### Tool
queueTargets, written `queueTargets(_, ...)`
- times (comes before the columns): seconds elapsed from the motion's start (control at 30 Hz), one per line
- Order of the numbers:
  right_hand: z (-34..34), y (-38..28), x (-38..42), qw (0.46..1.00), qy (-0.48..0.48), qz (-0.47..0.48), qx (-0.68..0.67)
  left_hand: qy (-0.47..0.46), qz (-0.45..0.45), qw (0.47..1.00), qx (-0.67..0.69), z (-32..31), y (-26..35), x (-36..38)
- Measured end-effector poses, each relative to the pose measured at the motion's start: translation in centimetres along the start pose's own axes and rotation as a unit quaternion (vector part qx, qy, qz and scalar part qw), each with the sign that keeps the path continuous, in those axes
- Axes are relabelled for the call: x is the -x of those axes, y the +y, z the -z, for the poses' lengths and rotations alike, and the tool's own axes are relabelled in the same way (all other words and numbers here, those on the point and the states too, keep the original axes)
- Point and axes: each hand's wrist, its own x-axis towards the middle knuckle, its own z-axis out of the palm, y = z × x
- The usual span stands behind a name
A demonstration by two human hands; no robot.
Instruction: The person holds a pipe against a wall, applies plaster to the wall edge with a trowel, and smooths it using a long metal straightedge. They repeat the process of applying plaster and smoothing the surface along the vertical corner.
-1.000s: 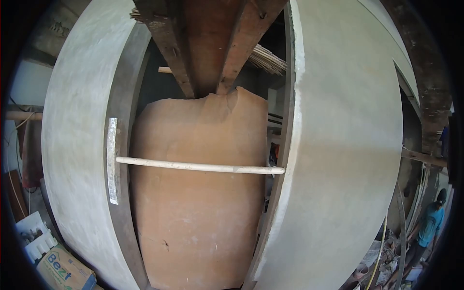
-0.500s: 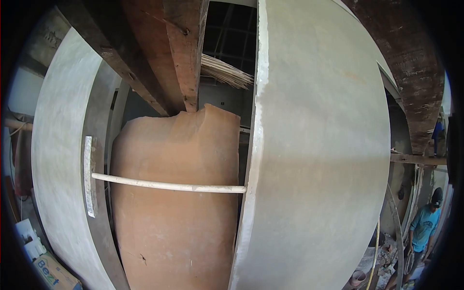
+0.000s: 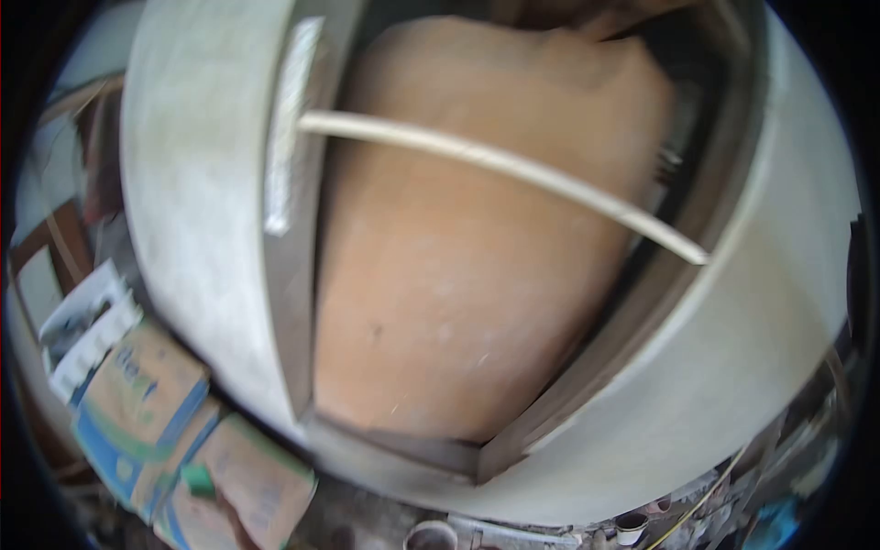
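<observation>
Neither of my hands shows in the head view. Ahead is an opening between grey plastered walls, with a large brown board (image 3: 458, 275) behind it. A pale stick (image 3: 504, 165) spans the opening, from the left jamb to the right edge. Beside its left end, a silvery strip (image 3: 291, 128) runs along the jamb. The plastered wall on the left (image 3: 197, 202) and the one on the right (image 3: 733, 367) look curved through the lens. The picture is blurred by motion.
Cardboard boxes (image 3: 147, 385) with blue print are at lower left, a small green object (image 3: 196, 478) on them. White foam packing (image 3: 92, 321) lies above. Round containers, one a bucket (image 3: 631, 527), stand on the floor. A blurred blue patch (image 3: 775, 524) shows at lower right.
My view has swung down and to the left and tilted. The boxes and sill have come into view; the overhead beams have mostly left. The person at right is no longer clearly visible.
</observation>
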Motion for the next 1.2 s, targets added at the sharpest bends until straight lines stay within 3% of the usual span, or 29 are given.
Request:
queueTargets(0.07,-0.5,-1.9,0.3,0.996,0.065,0.055,-0.015,0.046,0.003,0.998,-0.03,-1.5,-3.5,-1.0)
queueTargets(0.1,0.3,-3.4,0.5,0.986,0.066,0.112,-0.108,0.06,0.008,0.997,-0.048,-1.0,-5.9,-1.2)
queueTargets(0.13,1.3,-5.6,0.1,0.993,0.051,0.086,-0.067,0.05,0.027,0.997,-0.051,0.5,-4.7,-2.5)
queueTargets(0.2,2.2,-11.3,0.0,0.956,0.015,0.056,-0.287,0.028,0.064,0.996,-0.058,3.3,-2.0,-5.1)
queueTargets(0.23,3.4,-14.0,-0.1,0.971,-0.002,0.048,-0.236,0.018,0.085,0.995,-0.058,2.8,-2.7,-6.5)
queueTargets(0.33,4.7,-15.7,-0.4,0.963,0.009,0.034,-0.266,0.014,0.082,0.993,-0.08,3.1,-3.2,-8.1)
queueTargets(0.5,3.9,-15.9,0.0,0.978,0.02,0.028,-0.208,-0.103,0.038,0.986,-0.122,-0.6,-5.9,-7.7)
queueTargets(0.63,2.5,-14.7,1.3,0.971,0.021,0.006,-0.237,-0.151,0.003,0.973,-0.172,-3.7,-9.1,-5.6)
queueTargets(0.8,1.2,-13.5,3.5,0.972,0.053,0.003,-0.23,-0.184,0.05,0.96,-0.205,-5.8,-13.0,-4.8)
queueTargets(0.87,0.6,-13.7,4.4,0.968,0.093,-0.014,-0.235,-0.167,-0.027,0.956,-0.241,-8.0,-15.5,-4.6)
queueTargets(0.97,1.9,-16.3,5.8,0.981,0.162,-0.008,-0.105,-0.246,-0.061,0.949,-0.185,-9.7,-15.4,-2.8)
queueTargets(1.03,1.8,-15.2,3.9,0.976,0.185,0.016,-0.112,-0.291,-0.071,0.942,-0.149,-11.1,-14.5,-2.7)
queueTargets(1.1,7.4,-19.7,6.3,0.964,0.238,0.025,-0.115,-0.323,-0.073,0.935,-0.126,-12.2,-12.3,-1.6)
queueTargets(1.13,10.2,-21.4,7.5,0.941,0.308,0.058,-0.126,-0.325,-0.094,0.936,-0.097,-15.0,-8.8,-0.3)
queueTargets(1.2,15.6,-24.3,10.7,0.889,0.418,0.117,-0.144,-0.269,-0.159,0.944,0.104,-17.6,-4.9,4.1)
